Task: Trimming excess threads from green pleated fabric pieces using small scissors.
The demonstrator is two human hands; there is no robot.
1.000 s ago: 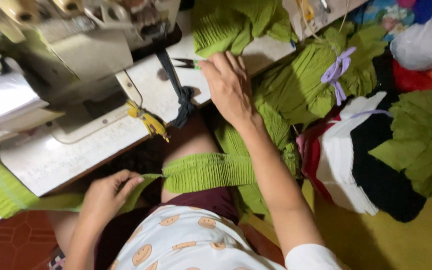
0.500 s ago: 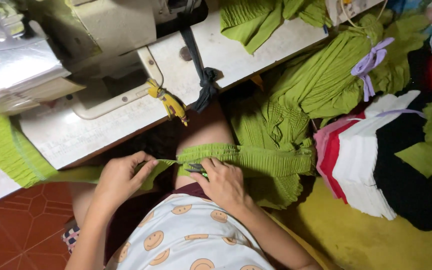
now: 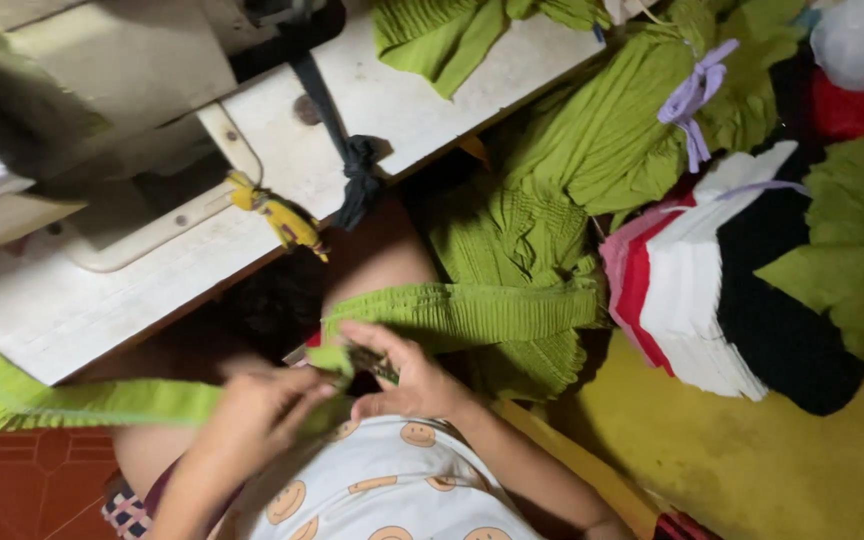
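Brightness: moderate, uneven; warm indoor light.
Source: from above, brightest on the white worktop [image 3: 432, 100].
Shadows: deep under the worktop edge and over the lap; the black fabric stack [image 3: 782, 310] loses detail.
Glare: none marked.
Blur: both hands' fingers [image 3: 372, 340] soft from motion.
Edges: machine body [image 3: 102, 70] at upper left dim and unsharp.

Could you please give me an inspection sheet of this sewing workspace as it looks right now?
Surface: white sewing table, worn, with a sewing machine on it.
Job's things: pleated green strip stretched across the lap.
Clutter: green fabric bundle tied with a purple ribbon; stack of white, red and black cloth.
Grippers: left hand and right hand both pinch the strip.
Cables: black strap knotted at the table edge.
Surroundings: red tiled floor, yellow surface.
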